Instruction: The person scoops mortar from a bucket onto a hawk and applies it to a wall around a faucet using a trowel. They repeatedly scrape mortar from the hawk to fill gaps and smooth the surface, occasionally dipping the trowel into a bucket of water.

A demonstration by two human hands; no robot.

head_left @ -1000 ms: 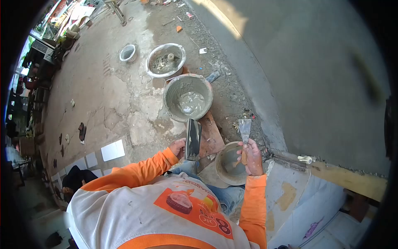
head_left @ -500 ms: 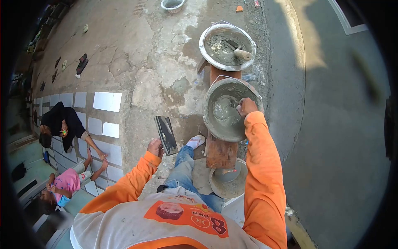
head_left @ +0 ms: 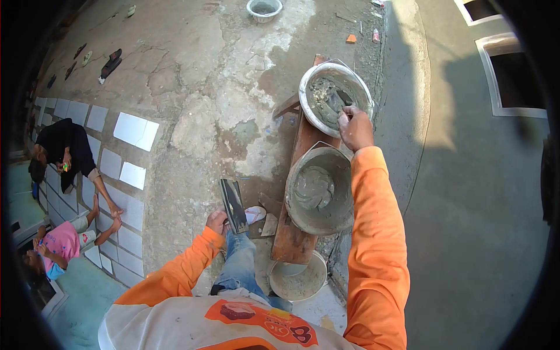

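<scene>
My left hand (head_left: 216,221) grips a dark, flat plastering float (head_left: 234,205) by its back edge, in front of my legs. My right hand (head_left: 355,129) is closed around the handle of a trowel (head_left: 345,100), its blade down in the far bucket (head_left: 307,105). Grey wet mortar with a paler crumbly patch lies in that bucket. Nearer to me, a second bucket (head_left: 293,217) holds smooth grey paste with swirl marks, beneath my right forearm. Both buckets stand on a wooden bench (head_left: 296,242).
A pale basin (head_left: 274,286) sits on the ground below the bench's near end. Another small basin (head_left: 265,17) stands far ahead. Along the right runs a grey plastered wall (head_left: 466,233) with window frames. Two people sit at left by pale tiles (head_left: 136,131).
My right hand has left the near bucket, reached forward and taken hold of the trowel in the far one. The left hand still holds the float. The view has shifted slightly.
</scene>
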